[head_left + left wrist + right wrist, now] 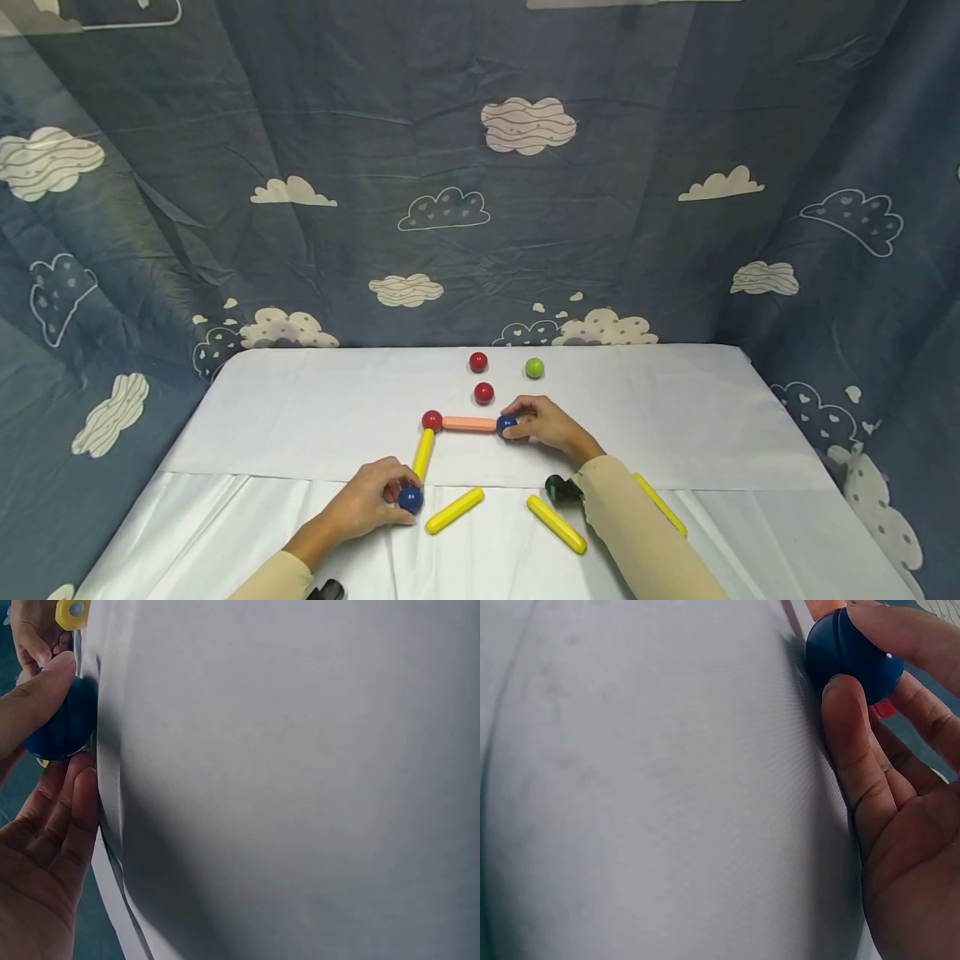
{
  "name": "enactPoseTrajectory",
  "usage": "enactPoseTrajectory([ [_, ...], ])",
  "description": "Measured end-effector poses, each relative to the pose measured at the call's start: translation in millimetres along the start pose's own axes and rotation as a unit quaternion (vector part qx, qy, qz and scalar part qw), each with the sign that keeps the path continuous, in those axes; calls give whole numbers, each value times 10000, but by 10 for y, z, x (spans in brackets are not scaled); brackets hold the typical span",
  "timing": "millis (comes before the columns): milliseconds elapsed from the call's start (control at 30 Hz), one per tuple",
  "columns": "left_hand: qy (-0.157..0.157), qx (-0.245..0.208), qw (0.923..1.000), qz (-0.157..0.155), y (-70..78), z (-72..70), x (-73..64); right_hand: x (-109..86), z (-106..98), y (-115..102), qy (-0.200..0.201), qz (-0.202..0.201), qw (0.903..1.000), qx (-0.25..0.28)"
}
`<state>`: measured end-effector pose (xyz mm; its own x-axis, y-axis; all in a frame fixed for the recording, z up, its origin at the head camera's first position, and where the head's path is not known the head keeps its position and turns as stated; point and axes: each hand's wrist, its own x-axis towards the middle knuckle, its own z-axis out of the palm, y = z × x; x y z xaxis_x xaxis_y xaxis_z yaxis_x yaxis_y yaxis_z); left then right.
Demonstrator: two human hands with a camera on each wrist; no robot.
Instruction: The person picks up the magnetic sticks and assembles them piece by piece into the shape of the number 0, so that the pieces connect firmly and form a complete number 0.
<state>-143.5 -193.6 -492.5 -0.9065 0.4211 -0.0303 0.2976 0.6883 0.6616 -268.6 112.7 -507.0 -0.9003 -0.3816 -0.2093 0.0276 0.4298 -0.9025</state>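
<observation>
My left hand point(372, 497) pinches a blue ball point(410, 499) between thumb and fingers at the near end of a yellow stick point(423, 455). That stick's far end meets a red ball point(432, 420), from which an orange stick point(469, 424) runs to the right. At the orange stick's right end, my right hand point(551, 429) grips another blue ball point(507, 426). In the left wrist view, thumb and fingers lie around the dark blue ball point(66, 724). The right wrist view has fingertips on both sides of the blue ball point(851, 652), close over the white cloth.
Two loose red balls, one nearer point(483, 393) and one farther point(478, 362), lie behind the joined pieces beside a green ball point(535, 368). Loose yellow sticks lie in front, one left point(454, 511), one right point(557, 524); another point(660, 505) is partly behind the right sleeve.
</observation>
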Motion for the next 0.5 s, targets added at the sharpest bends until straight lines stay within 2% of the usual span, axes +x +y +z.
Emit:
enactPoseTrajectory([
  [233, -37, -6, 10000, 2, -6, 8, 0, 16, 4, 10, 39, 76, 10000, -10],
  [400, -86, -299, 9995, -2, -5, -48, -36, 13, 7, 10, 34, 74, 10000, 15],
  [500, -9, -421, 9991, 27, 0, -99, -52, 8, 2, 14, 35, 70, 10000, -7],
])
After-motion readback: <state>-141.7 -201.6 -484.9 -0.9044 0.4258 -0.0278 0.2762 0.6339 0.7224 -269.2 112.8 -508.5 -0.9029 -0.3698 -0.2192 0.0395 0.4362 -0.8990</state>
